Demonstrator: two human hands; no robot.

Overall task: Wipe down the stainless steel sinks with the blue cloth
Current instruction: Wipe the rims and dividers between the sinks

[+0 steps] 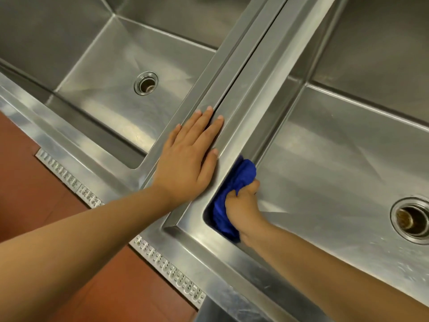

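- Head view, left to right. Left sink (111,66): steel basin with its drain (146,82) open; neither cloth nor hand is inside it.
- Left hand (188,156): lies flat, palm down, fingers straight and together, on the rim (232,59) of the left sink. It holds nothing. Fingertips point away from the person, along the rim.
- Seam (251,59): a dark gap between the two sink units, just right of the left hand's fingertips, running diagonally from near-left to far-right.
- Blue cloth (232,191): bunched and pressed against the left inner wall of the right sink (336,159), close to that basin's near-left corner. Its long axis follows the wall, parallel to the seam.
- Right hand (243,205): fingers curled round the cloth, clamping it to the wall from the basin side. The two hands are near each other but apart, with the right sink's rim between them.
- Key relation: the cloth sits at the near end of that wall. The unwiped length lies ahead of the right hand, up and away along the same diagonal.
- Judgement: the next stroke likely slides away from the body along the wall, with the left hand acting as a brace.
- Right sink floor and its drain (412,219) lie well to the right of the cloth. Whether they have been wiped cannot be told.
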